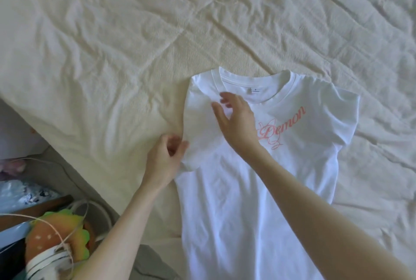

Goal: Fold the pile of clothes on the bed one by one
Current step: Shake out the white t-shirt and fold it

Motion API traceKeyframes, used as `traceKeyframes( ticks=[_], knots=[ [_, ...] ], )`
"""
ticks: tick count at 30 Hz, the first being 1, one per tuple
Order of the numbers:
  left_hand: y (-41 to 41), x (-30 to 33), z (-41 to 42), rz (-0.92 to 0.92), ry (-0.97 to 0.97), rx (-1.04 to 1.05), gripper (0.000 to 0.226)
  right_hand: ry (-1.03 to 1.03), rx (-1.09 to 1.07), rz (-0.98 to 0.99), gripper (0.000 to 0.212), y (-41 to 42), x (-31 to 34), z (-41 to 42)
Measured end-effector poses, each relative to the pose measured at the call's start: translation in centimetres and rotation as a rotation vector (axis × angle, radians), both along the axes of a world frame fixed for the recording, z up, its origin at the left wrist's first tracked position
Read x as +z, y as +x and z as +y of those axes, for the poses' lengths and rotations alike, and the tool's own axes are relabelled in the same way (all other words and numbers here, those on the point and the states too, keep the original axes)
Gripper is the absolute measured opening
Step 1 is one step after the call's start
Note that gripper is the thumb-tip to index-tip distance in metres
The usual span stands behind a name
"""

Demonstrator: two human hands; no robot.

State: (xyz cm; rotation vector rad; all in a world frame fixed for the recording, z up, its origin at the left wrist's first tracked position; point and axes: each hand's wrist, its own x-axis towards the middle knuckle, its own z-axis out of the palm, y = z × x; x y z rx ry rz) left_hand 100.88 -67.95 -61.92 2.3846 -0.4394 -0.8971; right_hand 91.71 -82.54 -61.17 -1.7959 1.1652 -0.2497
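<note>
T-shirt lies face up on the bed, long axis running from collar, far from you, to hem, near you. Your left hand, fingers loosely curled, sits at the left sleeve edge, nearer it; whether it pinches cloth cannot be told. Your right hand hovers spread over the left chest.

A T-shirt lies flat on the bed, collar away from the person. The left hand is at its left sleeve; the right hand is over its chest. A plush toy lies left of the bed.
</note>
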Motion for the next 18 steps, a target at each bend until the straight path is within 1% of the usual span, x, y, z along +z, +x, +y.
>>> traceKeyframes(
  ticks=[1, 3, 5, 6, 8, 10, 12, 14, 16, 18],
  knots=[
    [-0.6, -0.4, 0.6, 0.033, 0.007, 0.011, 0.013, -0.009, 0.079, 0.046, 0.038, 1.6, -0.1, -0.6],
    [-1.5, -0.9, 1.2, 0.044, 0.01, 0.028, 0.011, -0.062, 0.211, 0.198, 0.03, 4.5, -0.6, -1.5],
    [-1.8, -1.1, 1.4, 0.036, 0.018, 0.06, 0.006, -0.087, 0.239, 0.293, 0.038, 6.4, -0.8, -2.4],
    [-1.9, -1.2, 1.5, 0.038, 0.025, 0.077, 0.009, -0.082, 0.232, 0.317, 0.038, 7.1, -1.2, -2.7],
    [-2.0, -1.3, 2.0, 0.055, 0.033, 0.091, 0.024, -0.106, 0.227, 0.348, 0.031, 7.7, -1.8, -3.1],
    [-2.2, -1.3, 2.5, 0.074, 0.028, 0.091, 0.034, -0.139, 0.242, 0.331, 0.028, 7.8, -2.1, -3.0],
    [-2.3, -1.3, 2.8, 0.082, 0.023, 0.071, 0.034, -0.178, 0.216, 0.261, 0.023, 7.3, -2.2, -2.4],
    [-2.4, -1.2, 2.9, 0.092, 0.014, 0.05, 0.028, -0.298, 0.172, 0.155, 0.023, 5.9, -2.1, -1.3],
    [-2.7, -1.1, 2.9, 0.101, 0.024, 0.043, 0.033, -0.464, 0.161, 0.067, 0.026, 3.6, -2.0, 0.6],
    [-3.0, -0.8, 3.2, 0.063, 0.048, 0.018, 0.037, -0.578, 0.251, 0.061, 0.032, 0.7, -2.5, 2.9]
  ],
)
